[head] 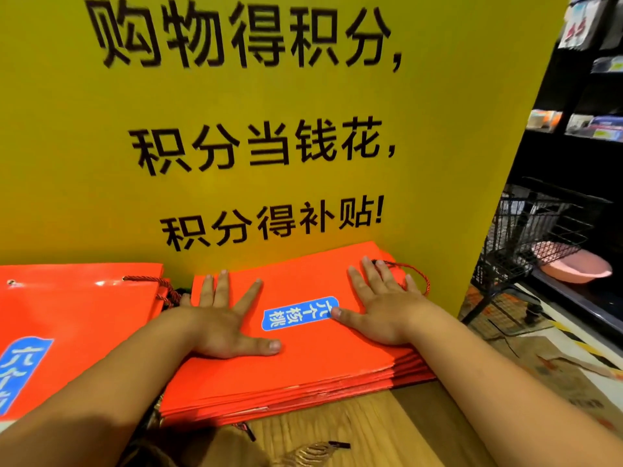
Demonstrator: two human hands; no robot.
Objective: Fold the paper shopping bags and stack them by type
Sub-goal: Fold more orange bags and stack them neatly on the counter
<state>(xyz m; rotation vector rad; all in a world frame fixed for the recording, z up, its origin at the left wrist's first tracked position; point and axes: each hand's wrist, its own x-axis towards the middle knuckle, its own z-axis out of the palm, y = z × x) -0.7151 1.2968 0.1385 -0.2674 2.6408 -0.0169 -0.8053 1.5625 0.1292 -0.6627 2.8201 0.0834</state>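
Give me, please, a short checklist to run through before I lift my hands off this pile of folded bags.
1. Top bag lies flat: ok.
2. Left hand and right hand both press it, palms down: ok.
3. Pile edges line up: not ok, the layers are slightly fanned.
4. Rope handle tucked in: not ok, it loops out at the far right.
5. Second pile kept apart: ok, though whether it is another type, cannot tell.

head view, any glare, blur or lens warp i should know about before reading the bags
Head view: wide-angle warp bows the yellow sign and the shelves at right; small glare streaks sit on the glossy left bag stack; the blue label between the left hand and right hand is soft but legible; the forearms near the bottom edge are shadowed and blurred.
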